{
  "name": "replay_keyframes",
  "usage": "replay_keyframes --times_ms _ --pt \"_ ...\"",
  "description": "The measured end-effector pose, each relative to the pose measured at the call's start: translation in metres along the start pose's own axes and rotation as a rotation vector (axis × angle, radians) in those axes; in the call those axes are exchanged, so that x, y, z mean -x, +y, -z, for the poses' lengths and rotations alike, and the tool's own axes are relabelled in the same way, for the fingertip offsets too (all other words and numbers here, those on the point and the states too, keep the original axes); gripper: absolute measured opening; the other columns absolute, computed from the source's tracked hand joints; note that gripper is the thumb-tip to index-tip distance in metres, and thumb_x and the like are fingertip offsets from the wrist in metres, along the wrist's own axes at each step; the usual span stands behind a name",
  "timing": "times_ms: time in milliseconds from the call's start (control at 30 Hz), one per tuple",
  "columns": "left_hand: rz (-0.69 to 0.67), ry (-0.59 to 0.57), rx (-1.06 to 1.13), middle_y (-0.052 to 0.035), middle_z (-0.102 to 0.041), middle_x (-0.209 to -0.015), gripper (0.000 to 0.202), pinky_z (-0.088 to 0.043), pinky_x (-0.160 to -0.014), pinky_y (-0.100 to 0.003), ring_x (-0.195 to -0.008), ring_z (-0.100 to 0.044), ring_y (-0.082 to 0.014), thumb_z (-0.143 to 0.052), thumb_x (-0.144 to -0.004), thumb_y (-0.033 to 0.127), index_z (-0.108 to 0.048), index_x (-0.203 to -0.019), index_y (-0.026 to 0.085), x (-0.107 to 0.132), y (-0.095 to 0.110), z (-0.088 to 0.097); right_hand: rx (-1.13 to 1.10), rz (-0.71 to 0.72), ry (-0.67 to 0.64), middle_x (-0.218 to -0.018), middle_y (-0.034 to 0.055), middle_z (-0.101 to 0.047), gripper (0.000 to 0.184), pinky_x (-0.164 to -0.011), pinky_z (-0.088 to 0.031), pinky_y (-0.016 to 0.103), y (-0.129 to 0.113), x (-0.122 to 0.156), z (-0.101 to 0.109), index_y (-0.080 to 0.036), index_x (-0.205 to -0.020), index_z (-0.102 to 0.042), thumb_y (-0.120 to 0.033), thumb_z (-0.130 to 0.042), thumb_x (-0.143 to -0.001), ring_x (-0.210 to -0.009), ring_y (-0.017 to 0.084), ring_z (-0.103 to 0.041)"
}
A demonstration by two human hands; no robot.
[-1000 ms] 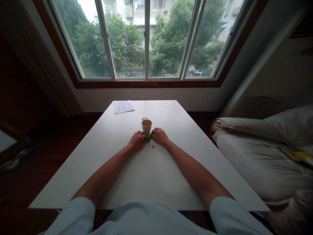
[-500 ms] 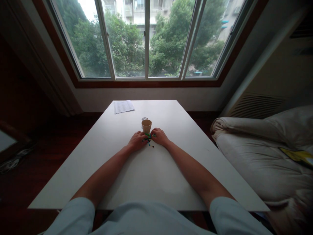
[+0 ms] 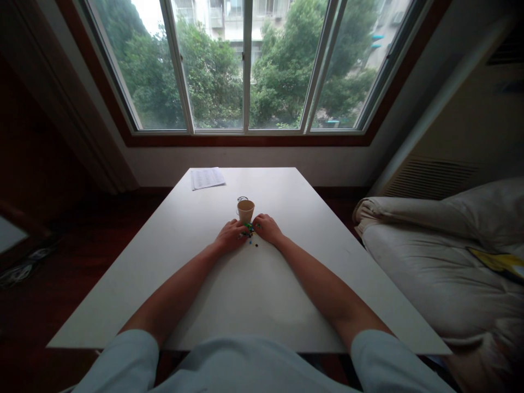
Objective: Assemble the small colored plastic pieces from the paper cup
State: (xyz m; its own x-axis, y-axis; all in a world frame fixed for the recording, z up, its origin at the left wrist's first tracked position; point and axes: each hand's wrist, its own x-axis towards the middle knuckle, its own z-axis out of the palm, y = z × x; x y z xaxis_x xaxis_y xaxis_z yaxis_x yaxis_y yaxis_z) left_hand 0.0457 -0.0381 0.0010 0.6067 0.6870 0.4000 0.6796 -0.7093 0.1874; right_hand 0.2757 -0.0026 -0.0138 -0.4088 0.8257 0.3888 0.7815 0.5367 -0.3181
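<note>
Both my hands rest on the white table (image 3: 172,273), cupped round a small heap of green, blue and dark beads (image 3: 248,230). My left hand (image 3: 230,236) lies on the left of the heap with fingers curled, and my right hand (image 3: 267,228) lies on its right, fingers bent too. A couple of loose dark beads (image 3: 256,245) sit just nearer to me. A tan paper cup (image 3: 245,210) stands upright right behind the heap, with a thin wire or ring (image 3: 242,198) behind it. What the fingers grip, if anything, is hidden.
A printed sheet of paper (image 3: 207,178) lies at the table's far left corner. A bed with a pale quilt (image 3: 442,262) runs along the right side of the table. A wide window (image 3: 245,65) fills the wall ahead. Dark floor lies to the left.
</note>
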Motion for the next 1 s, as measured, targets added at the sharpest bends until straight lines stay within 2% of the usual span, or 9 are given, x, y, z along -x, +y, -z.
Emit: replay_keyframes --times_ms 333,500,800,1000 --pt "-0.032 -0.011 0.018 -0.0071 -0.071 -0.109 0.017 -0.05 -0.089 -0.038 -0.1 -0.059 -0.024 -0.067 -0.089 0.022 -0.077 -0.102 0.025 -0.0005 0.0017 0.0032 -0.03 -0.003 -0.006 -0.105 0.007 -0.069 0.008 -0.093 -0.045 0.033 -0.0006 -0.0011 -0.0004 -0.022 -0.096 -0.074 -0.021 -0.066 -0.092 -0.105 0.022 -0.059" --pt "-0.066 -0.017 0.046 -0.0074 -0.072 -0.109 0.019 -0.05 -0.089 -0.038 -0.1 -0.059 -0.0237 -0.066 -0.088 0.018 -0.078 -0.101 0.025 -0.0004 0.0028 0.0055 -0.076 -0.036 0.07 -0.102 0.0065 -0.069 0.009 -0.092 -0.045 0.032 -0.0031 -0.0016 0.0015 -0.022 -0.094 -0.07 -0.02 -0.061 -0.096 -0.102 0.022 -0.059" --pt "-0.081 -0.017 0.083 -0.0078 -0.071 -0.108 0.017 -0.052 -0.09 -0.039 -0.1 -0.06 -0.0236 -0.066 -0.088 0.021 -0.078 -0.099 0.024 -0.0004 0.0039 0.0061 -0.134 -0.068 0.156 -0.089 0.0023 -0.069 0.012 -0.081 -0.045 0.028 -0.003 -0.0005 0.0019 -0.022 -0.096 -0.067 -0.021 -0.055 -0.096 -0.083 0.018 -0.059" --pt "-0.064 -0.009 0.074 -0.0081 -0.071 -0.104 0.012 -0.052 -0.089 -0.039 -0.098 -0.059 -0.0236 -0.066 -0.088 0.022 -0.076 -0.095 0.023 -0.0002 0.0025 0.0023 -0.159 -0.021 0.191 -0.089 0.0024 -0.068 0.016 -0.079 -0.044 0.027 -0.0056 0.0006 0.0037 -0.022 -0.095 -0.065 -0.021 -0.05 -0.097 -0.082 0.017 -0.058"
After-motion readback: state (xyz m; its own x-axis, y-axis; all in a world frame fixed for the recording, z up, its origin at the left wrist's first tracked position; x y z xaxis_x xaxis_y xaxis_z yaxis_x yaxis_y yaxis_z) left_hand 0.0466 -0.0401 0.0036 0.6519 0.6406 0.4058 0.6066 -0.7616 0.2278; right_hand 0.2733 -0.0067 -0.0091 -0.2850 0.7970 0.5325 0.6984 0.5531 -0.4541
